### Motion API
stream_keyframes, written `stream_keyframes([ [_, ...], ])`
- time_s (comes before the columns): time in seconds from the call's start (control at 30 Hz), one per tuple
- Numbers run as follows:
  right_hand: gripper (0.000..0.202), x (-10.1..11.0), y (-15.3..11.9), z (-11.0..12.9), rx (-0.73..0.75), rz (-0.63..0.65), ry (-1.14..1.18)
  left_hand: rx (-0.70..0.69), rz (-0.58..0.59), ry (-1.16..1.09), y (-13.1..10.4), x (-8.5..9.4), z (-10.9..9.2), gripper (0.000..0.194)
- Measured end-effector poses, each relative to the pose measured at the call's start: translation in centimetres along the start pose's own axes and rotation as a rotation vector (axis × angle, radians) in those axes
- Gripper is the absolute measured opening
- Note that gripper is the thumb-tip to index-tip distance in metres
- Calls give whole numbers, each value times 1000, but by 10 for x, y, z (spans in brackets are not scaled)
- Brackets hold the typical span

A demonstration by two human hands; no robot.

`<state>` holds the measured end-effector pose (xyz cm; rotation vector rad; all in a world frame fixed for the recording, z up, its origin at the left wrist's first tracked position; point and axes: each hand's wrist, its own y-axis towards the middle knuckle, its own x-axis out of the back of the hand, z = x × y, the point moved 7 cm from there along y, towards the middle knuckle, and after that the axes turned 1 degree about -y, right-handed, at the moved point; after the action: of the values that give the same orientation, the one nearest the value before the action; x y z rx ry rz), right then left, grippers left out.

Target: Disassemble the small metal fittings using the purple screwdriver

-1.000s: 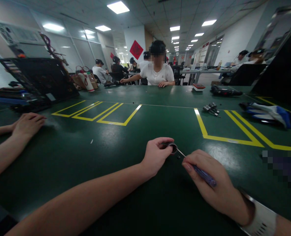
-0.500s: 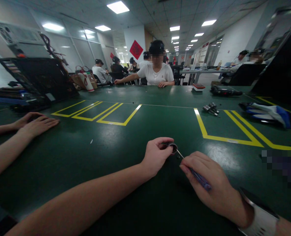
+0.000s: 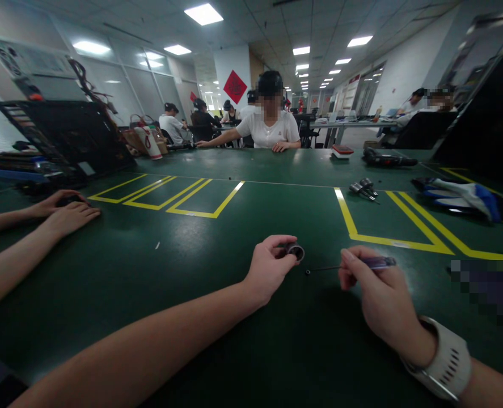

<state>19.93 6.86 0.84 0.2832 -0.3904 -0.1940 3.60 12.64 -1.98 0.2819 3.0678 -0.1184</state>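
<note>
My left hand is closed on a small dark metal ring-shaped part, its round opening turned to the right. My right hand grips a screwdriver by its purple translucent handle. The thin shaft points left, its tip at or very near a tiny dark nut-like piece on the green table. Whether tip and piece touch, I cannot tell. A pale watch strap circles my right wrist.
Yellow tape marks boxes on the table. Beyond lie small metal parts, blue-white gloves and a black power tool. Another person's hands rest at the left. Someone in white sits opposite.
My right hand has drawn the screwdriver out of the ring-shaped part and swung it nearly level, its tip now down by the tiny piece. The left hand has barely moved.
</note>
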Motion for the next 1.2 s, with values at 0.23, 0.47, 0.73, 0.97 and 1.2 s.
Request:
stream_keyframes([
  [0.23, 36, -7, 2, -8, -64, 68, -24, -3, 7, -7, 0, -1, 1, 40],
  [0.47, 39, -7, 3, 3, -36, 114, -108, -48, 0, -36, 2, 0, 0, 34],
  [0.73, 36, -8, -4, 14, 99, 65, -101, -52, -9, -12, 2, 1, 3, 31],
  [0.97, 24, -2, -14, 23, 284, 38, 8, -40, 14, -39, 3, 2, 4, 30],
  [1.2, 16, -13, -13, 33, 319, 126, -49, -57, 29, -67, 2, 0, 3, 27],
])
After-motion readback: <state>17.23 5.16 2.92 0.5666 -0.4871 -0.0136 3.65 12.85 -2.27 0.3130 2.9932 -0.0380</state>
